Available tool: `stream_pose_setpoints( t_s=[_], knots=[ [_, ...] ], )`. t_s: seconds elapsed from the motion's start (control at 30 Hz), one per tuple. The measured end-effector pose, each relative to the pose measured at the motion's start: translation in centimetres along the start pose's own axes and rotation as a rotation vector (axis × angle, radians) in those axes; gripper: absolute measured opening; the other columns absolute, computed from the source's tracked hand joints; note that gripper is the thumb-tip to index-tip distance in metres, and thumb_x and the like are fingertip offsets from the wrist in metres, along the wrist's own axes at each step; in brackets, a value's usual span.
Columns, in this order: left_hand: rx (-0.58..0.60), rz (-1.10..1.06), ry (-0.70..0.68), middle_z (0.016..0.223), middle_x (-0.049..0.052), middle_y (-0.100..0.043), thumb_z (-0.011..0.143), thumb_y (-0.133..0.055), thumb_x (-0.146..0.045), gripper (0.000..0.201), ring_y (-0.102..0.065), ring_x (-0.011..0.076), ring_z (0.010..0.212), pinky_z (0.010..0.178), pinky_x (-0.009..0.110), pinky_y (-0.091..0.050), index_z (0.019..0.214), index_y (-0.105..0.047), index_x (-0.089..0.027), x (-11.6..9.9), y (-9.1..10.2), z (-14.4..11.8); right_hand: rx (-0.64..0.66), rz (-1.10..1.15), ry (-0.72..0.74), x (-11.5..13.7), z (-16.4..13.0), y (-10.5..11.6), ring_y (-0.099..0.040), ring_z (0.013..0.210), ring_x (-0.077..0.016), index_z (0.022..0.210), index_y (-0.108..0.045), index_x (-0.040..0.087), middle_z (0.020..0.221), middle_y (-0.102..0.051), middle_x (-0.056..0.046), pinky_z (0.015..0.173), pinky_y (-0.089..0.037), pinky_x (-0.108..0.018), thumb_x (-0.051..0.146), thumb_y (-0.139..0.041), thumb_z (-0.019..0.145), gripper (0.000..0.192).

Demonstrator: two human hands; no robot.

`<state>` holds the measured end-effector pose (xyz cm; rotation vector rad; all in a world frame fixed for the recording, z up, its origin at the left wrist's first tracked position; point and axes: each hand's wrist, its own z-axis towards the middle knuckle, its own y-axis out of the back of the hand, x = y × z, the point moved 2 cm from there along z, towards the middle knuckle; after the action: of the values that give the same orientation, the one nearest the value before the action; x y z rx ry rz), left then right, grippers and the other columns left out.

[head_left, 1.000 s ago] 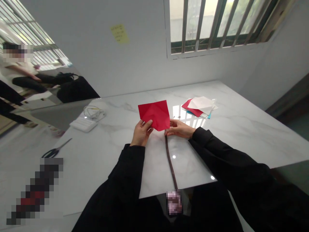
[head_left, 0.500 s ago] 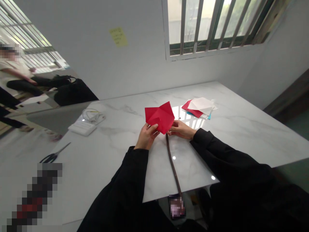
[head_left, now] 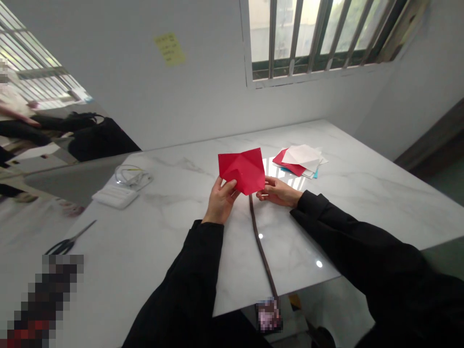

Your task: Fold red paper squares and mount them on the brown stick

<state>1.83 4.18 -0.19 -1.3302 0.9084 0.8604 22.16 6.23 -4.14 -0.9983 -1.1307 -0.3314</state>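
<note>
Head view: the red paper (head_left: pixel 244 166), a single creased sheet, rises from the left-hand grip, most of its face lying above and to the right of the thumb. The left hand (head_left: pixel 222 200) is closed on the sheet's lower left part, thumb flat on the near face, fingers behind. The right hand (head_left: pixel 277 192) lies at the opposite edge, its fingertips at the lower right corner and partly hidden by the sheet; whether they pinch it cannot be told. Just below the sheet, between the two hands, a dark narrow strip (head_left: pixel 259 237) runs toward the near table edge, reaching a pixelated object (head_left: pixel 268 315). Beyond the right hand lies a pile of papers (head_left: pixel 302 157) in white, red and blue. Well to the left of the grip are a white box (head_left: pixel 115 194) with a coiled cable (head_left: pixel 132 174) just behind it and, nearer the viewer, a pair of scissors (head_left: pixel 65 245). All rest on a white, grey-veined table (head_left: pixel 163 237). Above and beyond the grip, the wall bears a yellow note (head_left: pixel 169 49) and, farther right, a barred window (head_left: pixel 282 34).
</note>
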Motion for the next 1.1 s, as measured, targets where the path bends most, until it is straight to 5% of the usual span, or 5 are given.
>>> stream_pose_setpoints(
  t_s=[0.2,0.4,0.7,1.1],
  knots=[
    [-0.028,0.074,-0.05,0.112,0.005,-0.076,0.071,-0.088,-0.025,0.073,-0.073,0.0188,0.092,0.081,0.031,-0.058,0.137,-0.055,-0.027,-0.3,0.8,0.5,-0.04,-0.001,0.001,-0.1,-0.1,-0.5,-0.064,0.078,-0.0138,0.113,-0.07,0.022,0.093,-0.068,-0.002,0.076,-0.055,-0.028,0.051,-0.096,0.072,0.057],
    [-0.03,0.143,-0.038,0.104,0.004,-0.076,0.072,-0.087,-0.028,0.092,-0.073,0.0197,0.089,0.08,0.032,-0.058,0.154,-0.043,-0.028,-0.2,1.4,0.9,-0.251,-0.049,-0.002,-0.6,0.5,-0.8,-0.067,0.079,-0.0161,0.102,-0.07,0.02,0.091,-0.072,-0.005,0.072,-0.057,-0.028,0.062,-0.087,0.077,0.052],
    [0.01,0.14,-0.026,0.113,0.01,-0.077,0.07,-0.093,-0.038,0.073,-0.075,0.0254,0.097,0.078,0.032,-0.058,0.133,-0.059,-0.023,0.7,0.4,0.5,-0.284,-0.209,0.022,-1.4,0.8,-0.5,-0.066,0.073,-0.0171,0.092,-0.072,0.017,0.085,-0.074,-0.005,0.066,-0.056,-0.029,0.055,-0.089,0.073,0.046],
    [-0.201,0.228,-0.129,0.071,0.0,-0.07,0.071,-0.092,-0.047,0.069,-0.063,0.015,0.056,0.056,0.025,-0.05,0.128,-0.064,-0.019,1.1,1.7,1.5,-0.223,-0.388,0.116,-1.1,0.0,-1.6,-0.06,0.058,-0.0146,0.078,-0.066,0.018,0.065,-0.067,-0.002,0.058,-0.05,-0.029,0.058,-0.083,0.08,0.043]
  ],
)
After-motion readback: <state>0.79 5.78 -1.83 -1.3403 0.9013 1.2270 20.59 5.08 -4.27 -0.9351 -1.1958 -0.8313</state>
